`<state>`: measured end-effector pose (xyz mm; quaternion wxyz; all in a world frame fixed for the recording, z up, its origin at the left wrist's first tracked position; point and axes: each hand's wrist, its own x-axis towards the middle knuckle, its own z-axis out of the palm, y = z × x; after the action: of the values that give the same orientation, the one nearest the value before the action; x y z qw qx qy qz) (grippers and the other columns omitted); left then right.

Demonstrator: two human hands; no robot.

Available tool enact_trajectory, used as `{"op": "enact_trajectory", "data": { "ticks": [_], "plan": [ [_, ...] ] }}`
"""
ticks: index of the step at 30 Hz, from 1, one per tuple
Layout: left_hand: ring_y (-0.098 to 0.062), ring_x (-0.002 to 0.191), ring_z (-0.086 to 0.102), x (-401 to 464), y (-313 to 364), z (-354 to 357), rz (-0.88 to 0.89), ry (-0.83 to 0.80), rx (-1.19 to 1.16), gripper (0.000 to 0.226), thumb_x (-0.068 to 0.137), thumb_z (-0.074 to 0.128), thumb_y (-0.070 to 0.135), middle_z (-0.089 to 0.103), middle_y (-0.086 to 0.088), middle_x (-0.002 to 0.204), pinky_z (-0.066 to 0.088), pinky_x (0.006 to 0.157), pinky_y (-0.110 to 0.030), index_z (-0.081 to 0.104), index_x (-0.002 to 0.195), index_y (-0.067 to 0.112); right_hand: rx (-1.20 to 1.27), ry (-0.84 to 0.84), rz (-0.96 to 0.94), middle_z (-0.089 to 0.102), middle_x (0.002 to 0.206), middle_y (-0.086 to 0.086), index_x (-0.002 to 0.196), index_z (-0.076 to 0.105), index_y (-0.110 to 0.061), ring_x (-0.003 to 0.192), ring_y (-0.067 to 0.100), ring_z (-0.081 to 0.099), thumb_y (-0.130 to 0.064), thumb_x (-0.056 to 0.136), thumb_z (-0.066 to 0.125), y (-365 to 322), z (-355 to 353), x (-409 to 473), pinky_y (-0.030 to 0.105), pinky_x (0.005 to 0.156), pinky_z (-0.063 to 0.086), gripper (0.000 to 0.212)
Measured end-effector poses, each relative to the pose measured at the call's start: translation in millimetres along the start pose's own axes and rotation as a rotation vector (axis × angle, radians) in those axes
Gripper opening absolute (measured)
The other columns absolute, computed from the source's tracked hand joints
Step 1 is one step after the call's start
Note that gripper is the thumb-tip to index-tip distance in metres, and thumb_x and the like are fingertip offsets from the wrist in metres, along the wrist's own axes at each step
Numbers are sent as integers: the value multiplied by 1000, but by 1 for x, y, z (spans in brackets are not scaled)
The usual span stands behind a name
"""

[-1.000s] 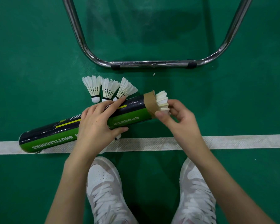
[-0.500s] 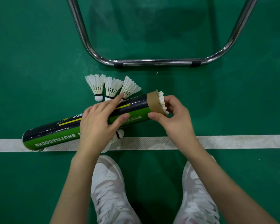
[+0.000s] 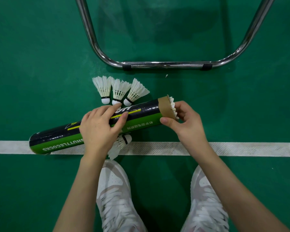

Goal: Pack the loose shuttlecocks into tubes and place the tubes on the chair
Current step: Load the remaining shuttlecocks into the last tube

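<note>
A glossy black-and-green cardboard tube (image 3: 94, 128) lies slanted on the textured green floor (image 3: 40, 64), its brown open mouth at 2 o'clock showing white feathers of a shuttlecock (image 3: 172, 107). The left hand (image 3: 99, 128) grips the tube's middle with curled fingers (image 3: 117, 113), while the right hand (image 3: 186, 124) pinches the mouth's rim between thumb and fingers. Three feathered shuttlecocks (image 3: 118, 92) fan out at 12 o'clock of the tube, near the chair's chrome tubular frame (image 3: 166, 64); a fourth shuttlecock (image 3: 120, 144) lies on the white woven line (image 3: 241, 149).

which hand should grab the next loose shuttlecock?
Probably right. The right hand only works the feathers at the tube mouth, which faces it. The left hand grips the tube, steadying it. Three shuttlecocks lie just beyond.
</note>
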<state>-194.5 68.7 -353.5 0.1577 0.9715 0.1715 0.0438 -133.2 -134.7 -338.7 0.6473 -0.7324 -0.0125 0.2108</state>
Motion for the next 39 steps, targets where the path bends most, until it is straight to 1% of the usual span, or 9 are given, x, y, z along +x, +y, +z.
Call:
{"op": "enact_trajectory", "data": {
  "ticks": [2,3,7,12,18,23,27,34,39],
  "plan": [
    [-20,96,62,1,0,3,4,17,16,55,90,27,58,69,3,98,37,80,-31,69,103,24,8,-5,12,63,84,1,94,59,-7,78,13,56,-3,76,72,1,-1,0,24,74,46,22],
    [-21,91,63,1,1,4,5,27,22,54,90,27,56,70,3,94,38,76,-31,70,98,23,17,-9,20,64,84,0,93,59,-8,79,13,57,-2,77,71,2,-1,0,24,75,47,21],
    [-22,74,63,5,2,7,12,52,27,50,90,30,49,68,1,78,35,61,-28,71,89,19,42,-44,30,65,83,-7,90,59,-18,81,9,59,-1,80,67,3,-1,-1,19,76,47,21],
    [-22,66,61,0,3,7,27,130,4,44,89,37,42,67,1,71,32,60,-24,74,87,18,61,-63,37,67,84,-7,88,60,-20,81,6,62,1,81,67,2,-3,-5,16,76,47,23],
    [-23,66,61,-2,2,7,54,142,-1,43,89,38,41,68,1,73,32,61,-24,73,86,17,4,-51,37,64,84,-6,88,60,-21,83,11,58,-4,78,72,4,-4,-8,20,78,47,23],
    [-22,67,62,-4,0,4,62,180,-12,42,90,39,39,68,0,74,33,62,-25,73,86,16,23,-59,30,63,87,6,90,59,-23,82,15,56,-1,73,74,-1,-5,-5,22,78,46,32],
    [-22,70,63,-4,-1,-1,43,176,-10,43,89,38,40,69,0,77,34,64,-26,73,86,15,64,-97,36,64,86,6,92,57,-25,82,15,57,2,75,71,-6,-2,-5,26,80,47,36],
    [-23,71,63,-4,3,-4,25,137,-28,45,89,36,41,69,-1,78,32,65,-25,73,87,14,129,-151,38,70,73,-10,95,53,-23,72,2,61,5,80,65,-10,-3,-4,16,75,48,34],
    [-23,74,62,-3,6,-6,24,100,-27,46,89,35,41,69,-1,80,33,67,-27,72,88,15,185,-257,80,68,67,-12,102,49,-19,65,-2,59,5,85,58,-15,-9,-3,10,68,45,30]
  ]
}}
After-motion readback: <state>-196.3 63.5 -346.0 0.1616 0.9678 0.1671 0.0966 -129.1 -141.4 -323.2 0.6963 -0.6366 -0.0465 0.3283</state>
